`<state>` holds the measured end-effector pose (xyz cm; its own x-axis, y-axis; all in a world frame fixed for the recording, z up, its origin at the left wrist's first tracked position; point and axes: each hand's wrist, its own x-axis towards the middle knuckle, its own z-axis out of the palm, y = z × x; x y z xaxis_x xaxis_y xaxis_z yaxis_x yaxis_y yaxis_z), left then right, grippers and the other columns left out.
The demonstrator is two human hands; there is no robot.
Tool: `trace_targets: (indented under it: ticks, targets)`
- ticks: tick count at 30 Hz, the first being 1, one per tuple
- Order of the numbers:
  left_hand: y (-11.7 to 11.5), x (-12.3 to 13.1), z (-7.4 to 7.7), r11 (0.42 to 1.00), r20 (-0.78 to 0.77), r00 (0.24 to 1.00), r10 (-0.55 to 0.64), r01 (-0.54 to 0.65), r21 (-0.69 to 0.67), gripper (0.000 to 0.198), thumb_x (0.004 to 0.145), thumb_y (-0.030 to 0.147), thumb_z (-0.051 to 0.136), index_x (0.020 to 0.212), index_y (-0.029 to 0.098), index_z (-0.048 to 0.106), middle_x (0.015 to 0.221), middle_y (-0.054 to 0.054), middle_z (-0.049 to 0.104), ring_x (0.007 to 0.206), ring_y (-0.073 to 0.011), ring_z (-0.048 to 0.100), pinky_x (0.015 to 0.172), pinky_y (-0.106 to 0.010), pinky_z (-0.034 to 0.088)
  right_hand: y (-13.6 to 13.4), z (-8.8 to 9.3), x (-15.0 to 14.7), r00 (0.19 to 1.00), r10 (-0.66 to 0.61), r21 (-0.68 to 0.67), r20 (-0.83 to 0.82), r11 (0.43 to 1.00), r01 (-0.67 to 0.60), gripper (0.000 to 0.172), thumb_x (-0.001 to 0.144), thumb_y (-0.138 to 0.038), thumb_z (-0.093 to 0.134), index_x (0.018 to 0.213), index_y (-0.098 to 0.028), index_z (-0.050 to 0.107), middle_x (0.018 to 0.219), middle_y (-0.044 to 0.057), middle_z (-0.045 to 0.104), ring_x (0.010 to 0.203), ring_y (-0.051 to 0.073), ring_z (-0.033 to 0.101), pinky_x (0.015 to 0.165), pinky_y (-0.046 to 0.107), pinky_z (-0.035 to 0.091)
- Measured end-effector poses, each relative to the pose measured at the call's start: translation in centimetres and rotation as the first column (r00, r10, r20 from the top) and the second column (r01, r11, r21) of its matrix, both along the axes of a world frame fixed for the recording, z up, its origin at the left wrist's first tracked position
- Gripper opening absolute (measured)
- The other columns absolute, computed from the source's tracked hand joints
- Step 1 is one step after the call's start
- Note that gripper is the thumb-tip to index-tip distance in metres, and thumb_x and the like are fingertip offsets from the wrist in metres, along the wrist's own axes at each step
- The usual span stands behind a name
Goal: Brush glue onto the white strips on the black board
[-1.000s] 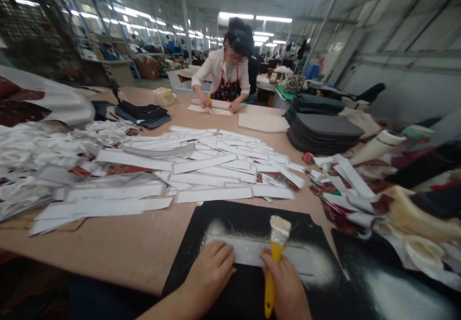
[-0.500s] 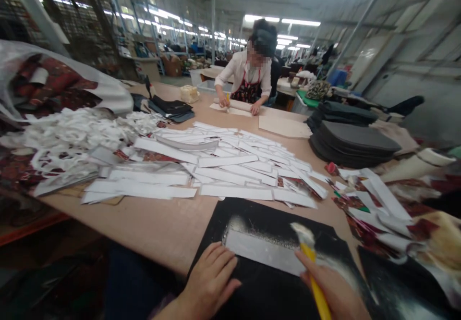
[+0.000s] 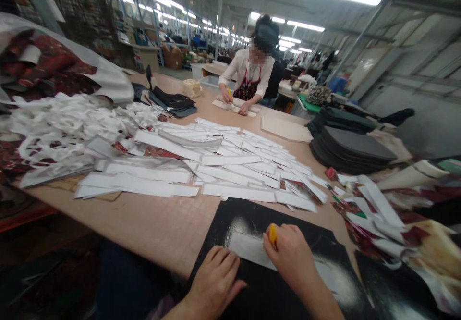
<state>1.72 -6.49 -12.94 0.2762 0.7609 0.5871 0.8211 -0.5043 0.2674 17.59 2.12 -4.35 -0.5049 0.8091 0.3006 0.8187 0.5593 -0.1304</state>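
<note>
In the head view a grey strip (image 3: 248, 248) lies flat on a black sheet (image 3: 266, 291), which has shiny whitish smears on it. My left hand (image 3: 218, 279) rests flat with its fingertips at the strip's left end, fingers stretched and thumb apart. My right hand (image 3: 291, 252) is closed around the yellow handle of a brush (image 3: 272, 234) above the strip's middle. The brush's bristles are hidden behind that hand. Just beyond the black sheet lies a wide spread of white strips with grey edges (image 3: 237, 192).
Tangled white offcuts (image 3: 68, 128) heap up at left beside a large bag (image 3: 115, 82). A co-worker (image 3: 252, 75) across the table (image 3: 154, 224) holds a yellow-handled tool. Dark stacked panels (image 3: 353, 149) stand at right, with mixed scraps (image 3: 382, 219) nearer.
My right hand has swung left and inward over the strip, and the brush's handle now points up with its bristles out of sight. My left hand stays at the strip's left end.
</note>
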Motion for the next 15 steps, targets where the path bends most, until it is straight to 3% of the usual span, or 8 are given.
trace_targets:
  ticks: [3,5,7,9,11,13,15]
  targets:
    - [0.1,0.1,0.3,0.999,0.007,1.0,0.011,-0.011,0.047,0.025,0.09,0.029,0.043,0.101,0.014,0.06,0.094,-0.005,0.065,0.088,-0.0195,0.057,0.085,-0.037,0.042,-1.4,-0.2,-0.6,0.972,0.113,-0.114,-0.208,0.984,-0.138,0.009,0.084,-0.026,0.051,0.083,-0.021,0.059,0.076,-0.001,0.064,0.073,0.015,0.055,0.079,0.031,0.036]
    - [0.1,0.1,0.3,0.998,0.011,1.0,0.016,-0.017,0.068,0.024,0.091,0.027,0.042,0.101,0.015,0.061,0.095,-0.004,0.066,0.088,-0.0187,0.058,0.086,-0.036,0.04,-1.6,-0.6,0.9,0.961,0.09,-0.189,-0.262,0.972,-0.143,0.01,0.083,-0.027,0.052,0.087,-0.022,0.059,0.081,-0.002,0.066,0.077,0.014,0.056,0.083,0.03,0.036]
    - [0.3,0.0,0.0,0.996,0.021,1.0,0.015,-0.016,0.09,0.024,0.091,0.027,0.043,0.101,0.016,0.061,0.095,-0.003,0.066,0.089,-0.0183,0.058,0.087,-0.035,0.038,-1.4,-0.8,5.1,0.978,-0.067,-0.255,-0.199,0.967,0.015,0.014,0.084,-0.029,0.048,0.082,-0.022,0.061,0.076,-0.001,0.065,0.075,0.015,0.057,0.079,0.029,0.039]
    - [0.4,-0.1,-0.2,0.993,0.021,1.0,0.002,-0.005,0.115,0.024,0.091,0.028,0.043,0.101,0.017,0.062,0.096,-0.003,0.067,0.089,-0.0186,0.058,0.088,-0.035,0.037,-1.4,-0.6,10.8,0.956,-0.285,-0.26,-0.073,0.931,0.257,0.024,0.085,-0.032,0.042,0.077,-0.021,0.062,0.067,0.0,0.063,0.068,0.016,0.058,0.067,0.028,0.042]
    - [0.5,-0.2,-0.4,0.99,0.004,1.0,-0.014,0.013,0.14,0.024,0.091,0.028,0.044,0.101,0.017,0.062,0.096,-0.003,0.067,0.089,-0.0191,0.058,0.088,-0.035,0.036,-1.8,-0.3,15.8,0.893,-0.446,-0.11,0.067,0.886,0.451,0.032,0.085,-0.034,0.038,0.071,-0.018,0.062,0.055,0.003,0.059,0.057,0.018,0.056,0.059,0.029,0.04]
    - [0.6,-0.3,-0.3,0.987,-0.031,0.999,-0.026,0.031,0.161,0.023,0.09,0.025,0.043,0.1,0.016,0.062,0.096,-0.004,0.067,0.088,-0.0198,0.058,0.087,-0.037,0.036,-2.5,-0.1,18.1,0.85,-0.519,0.039,0.092,0.855,0.518,0.033,0.085,-0.036,0.038,0.07,-0.017,0.062,0.056,0.005,0.058,0.058,0.02,0.057,0.061,0.032,0.041]
    - [0.7,-0.3,-0.2,0.983,-0.071,0.997,-0.041,0.053,0.176,0.023,0.09,0.023,0.043,0.099,0.015,0.062,0.095,-0.005,0.067,0.087,-0.0202,0.058,0.087,-0.038,0.036,-3.1,-0.3,17.8,0.88,-0.475,0.023,0.002,0.88,0.475,0.031,0.086,-0.037,0.04,0.078,-0.019,0.063,0.068,0.005,0.064,0.068,0.02,0.06,0.068,0.032,0.042]
